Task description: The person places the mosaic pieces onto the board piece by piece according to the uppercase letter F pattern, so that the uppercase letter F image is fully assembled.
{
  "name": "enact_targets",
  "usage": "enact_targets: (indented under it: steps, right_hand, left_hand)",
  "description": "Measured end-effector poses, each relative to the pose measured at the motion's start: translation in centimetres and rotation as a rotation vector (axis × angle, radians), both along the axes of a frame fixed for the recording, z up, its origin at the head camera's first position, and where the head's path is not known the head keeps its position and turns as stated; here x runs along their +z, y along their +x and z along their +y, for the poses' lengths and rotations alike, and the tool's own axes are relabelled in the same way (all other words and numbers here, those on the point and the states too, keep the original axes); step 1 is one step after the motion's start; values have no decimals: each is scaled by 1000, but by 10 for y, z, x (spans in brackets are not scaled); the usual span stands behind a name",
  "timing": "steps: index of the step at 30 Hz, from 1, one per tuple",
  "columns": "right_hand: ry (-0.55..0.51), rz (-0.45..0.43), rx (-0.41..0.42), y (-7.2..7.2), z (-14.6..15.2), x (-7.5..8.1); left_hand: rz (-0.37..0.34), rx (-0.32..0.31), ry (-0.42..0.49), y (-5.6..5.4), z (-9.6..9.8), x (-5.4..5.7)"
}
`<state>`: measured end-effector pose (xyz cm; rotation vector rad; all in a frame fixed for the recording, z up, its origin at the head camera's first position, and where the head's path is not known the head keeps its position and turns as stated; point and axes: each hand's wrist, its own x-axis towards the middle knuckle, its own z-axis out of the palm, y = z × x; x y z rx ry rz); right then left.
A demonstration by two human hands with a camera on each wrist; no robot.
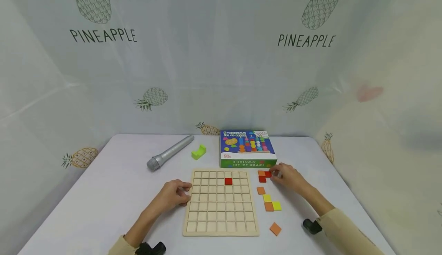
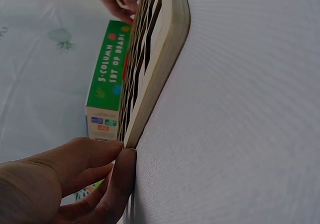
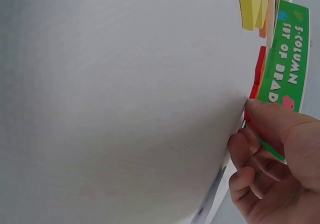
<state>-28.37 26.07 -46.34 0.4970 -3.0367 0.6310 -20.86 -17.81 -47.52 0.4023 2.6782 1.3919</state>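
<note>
A pale wooden grid board (image 1: 221,234) lies flat on the white table, with one red square tile (image 1: 228,181) in an upper cell. My left hand (image 1: 173,195) holds the board's left edge between thumb and fingers; the same hand (image 2: 85,179) shows at the board's rim in the left wrist view. To the right of the board, my right hand (image 1: 288,176) pinches a red tile (image 1: 268,174) at its fingertips. Touching or close beside that tile are another red tile (image 1: 262,179) and an orange tile (image 1: 261,173). In the right wrist view the right hand (image 3: 280,159) partly hides the red tile.
Nearer me lie orange tiles (image 1: 275,229) and yellow tiles (image 1: 276,206). Behind the board stands a bead-set box (image 1: 248,163). A silver microphone (image 1: 170,154) and a green notched block (image 1: 198,152) lie at the back left. A pineapple-print curtain (image 1: 221,74) hangs behind.
</note>
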Motion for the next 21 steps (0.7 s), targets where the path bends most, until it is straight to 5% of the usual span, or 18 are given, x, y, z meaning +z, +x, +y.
enact_targets:
  steps: [11,21]
  right_hand:
    - [-24,-83,-48,6,-5,1]
    - [-55,-21,15,8,-3,11]
  left_hand:
    - [-29,-7,24,7,-2,-2]
    - [-7,-12,30,6,1,4]
